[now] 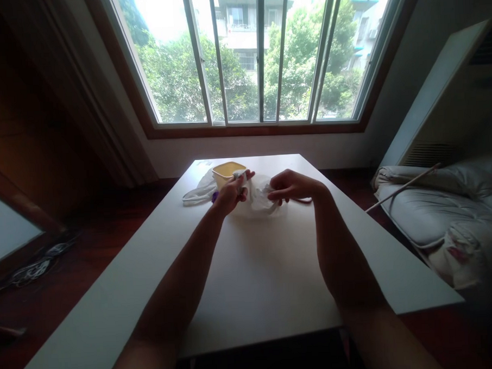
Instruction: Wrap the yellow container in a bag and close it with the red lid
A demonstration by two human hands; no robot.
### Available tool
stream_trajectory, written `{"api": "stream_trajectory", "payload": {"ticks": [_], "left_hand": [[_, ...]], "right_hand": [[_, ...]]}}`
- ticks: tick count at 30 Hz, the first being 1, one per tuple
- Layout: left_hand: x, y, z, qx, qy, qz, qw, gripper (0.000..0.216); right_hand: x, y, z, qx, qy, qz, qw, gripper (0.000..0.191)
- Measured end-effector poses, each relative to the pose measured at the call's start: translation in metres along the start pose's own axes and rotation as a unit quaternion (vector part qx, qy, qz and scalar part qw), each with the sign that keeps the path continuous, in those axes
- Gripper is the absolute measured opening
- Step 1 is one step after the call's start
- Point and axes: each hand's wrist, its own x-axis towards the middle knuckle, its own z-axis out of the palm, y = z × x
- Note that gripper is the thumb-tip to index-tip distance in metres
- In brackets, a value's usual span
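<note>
- Spanning the gap between the two hands, a thin white bag [260,201], probably plastic, sits toward the far end of the desk [274,270]; its slack body droops between the grips.
- Left hand [229,197]: thumb and fingers closed on a bunched portion, presumably because loose film is easier to hold when gathered.
- Right hand [291,184]: set apart from the left, fingers curled downward and pinching the bag's other side; two separate holds likely spread the limp material.
- Yellow container [220,179]: upright, mouth upward, just beyond the left hand, probably resting on its own base; contact with that hand cannot be told.
- White heap [199,193]: left of the container, lying collapsed, as unsupported soft material would.
- Purple object [215,196]: beside the left hand, mostly hidden; identity unclear.
- Brown item [305,201]: partly behind the right wrist.
</note>
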Motion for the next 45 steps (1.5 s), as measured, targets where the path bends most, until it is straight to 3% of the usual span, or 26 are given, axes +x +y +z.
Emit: {"api": "stream_trajectory", "payload": {"ticks": [3,8,14,20,24,31,34,37,40,42,45], "left_hand": [[-0.007,-0.003,0.013,0.054,-0.098,-0.024,0.993,0.032],[-0.010,-0.008,0.013,0.048,-0.199,-0.056,0.977,0.039],[-0.008,-0.011,0.007,0.106,-0.179,-0.060,0.976,0.052],[-0.012,-0.007,0.007,0.281,-0.192,-0.019,0.940,0.055],[-0.012,-0.006,0.009,0.414,-0.166,0.022,0.895,0.040],[-0.020,-0.003,0.018,0.638,0.011,0.124,0.760,0.026],[-0.018,-0.009,0.022,0.662,0.034,0.158,0.732,0.024],[-0.014,-0.014,0.024,0.641,0.037,0.184,0.744,0.019],[-0.011,-0.015,0.023,0.572,0.046,0.185,0.797,0.021],[-0.011,-0.015,0.024,0.532,0.057,0.191,0.823,0.037],[-0.012,-0.017,0.025,0.526,0.062,0.198,0.825,0.064]], "right_hand": [[0.006,0.001,0.007,0.016,-0.023,-0.001,1.000,0.043],[0.008,0.012,0.000,-0.024,0.024,-0.012,0.999,0.047],[0.018,0.028,-0.002,-0.088,0.154,-0.102,0.979,0.041],[0.029,0.037,0.011,0.031,0.133,-0.149,0.979,0.037],[0.039,0.049,0.016,0.033,0.106,-0.123,0.986,0.040],[0.054,0.064,0.023,-0.052,0.223,-0.065,0.971,0.042],[0.056,0.064,0.025,-0.074,0.262,-0.051,0.961,0.040],[0.057,0.064,0.025,-0.097,0.289,-0.043,0.951,0.036],[0.059,0.064,0.026,-0.113,0.316,-0.046,0.941,0.033],[0.060,0.064,0.027,-0.116,0.325,-0.051,0.937,0.033],[0.063,0.064,0.029,-0.109,0.327,-0.053,0.937,0.035]]}}
